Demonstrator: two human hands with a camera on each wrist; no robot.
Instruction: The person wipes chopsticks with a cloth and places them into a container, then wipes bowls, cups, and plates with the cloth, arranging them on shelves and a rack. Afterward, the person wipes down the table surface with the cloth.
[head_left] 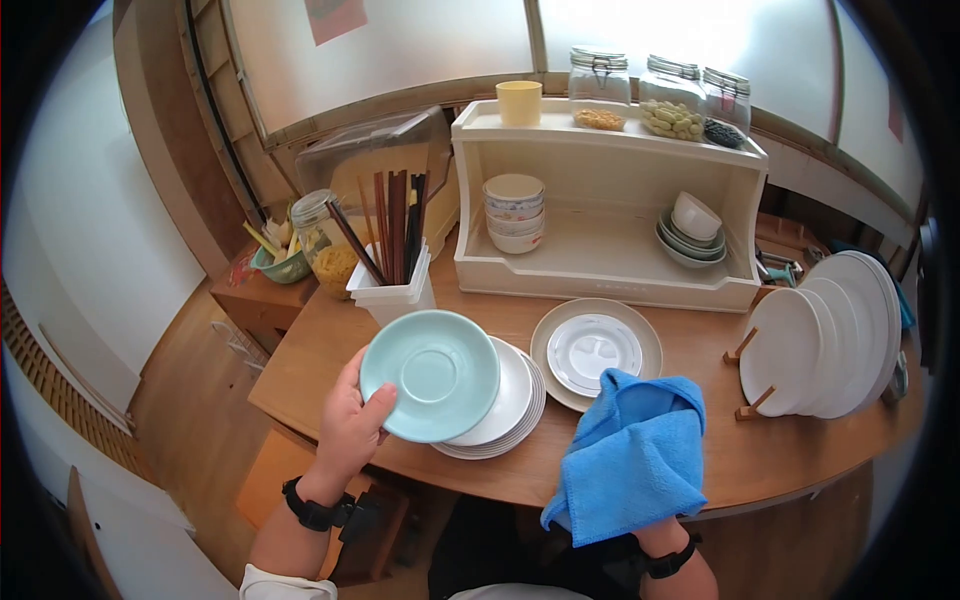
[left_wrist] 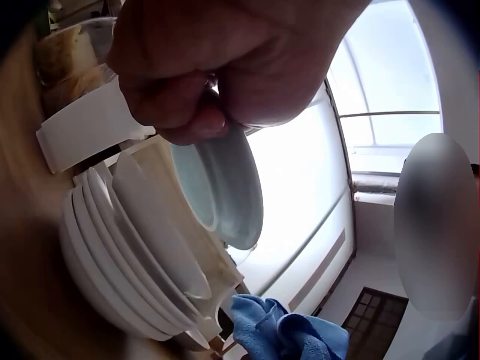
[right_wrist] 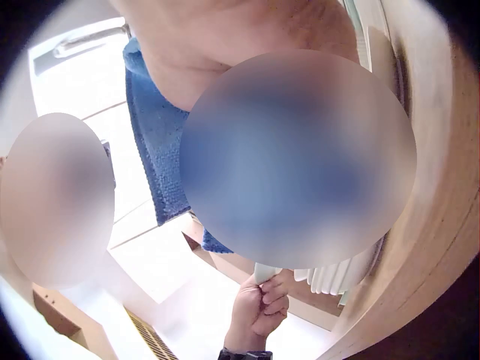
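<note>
My left hand [head_left: 350, 420] grips a pale blue-green saucer [head_left: 432, 345] at its left rim, thumb on the upper face. The saucer is tilted toward me and overlaps a stack of white plates [head_left: 517, 400] in the head view. In the left wrist view the fingers pinch the saucer [left_wrist: 244, 199] edge-on, with the stack [left_wrist: 112, 255] off to one side. A blue cloth [head_left: 635, 460] covers most of my right hand [head_left: 662, 540], which holds it up at the table's front edge; its fingers are hidden under the cloth. Behind the cloth, a small white plate [head_left: 594, 350] lies on a larger beige plate [head_left: 546, 335].
White plates [head_left: 780, 350] stand in a wooden rack at right. Behind, a cream shelf [head_left: 610, 288] holds stacked bowls [head_left: 515, 215], with several jars [head_left: 670, 100] and a yellow cup [head_left: 519, 103] on top. Chopsticks fill a white holder [head_left: 395, 300] left of the plates.
</note>
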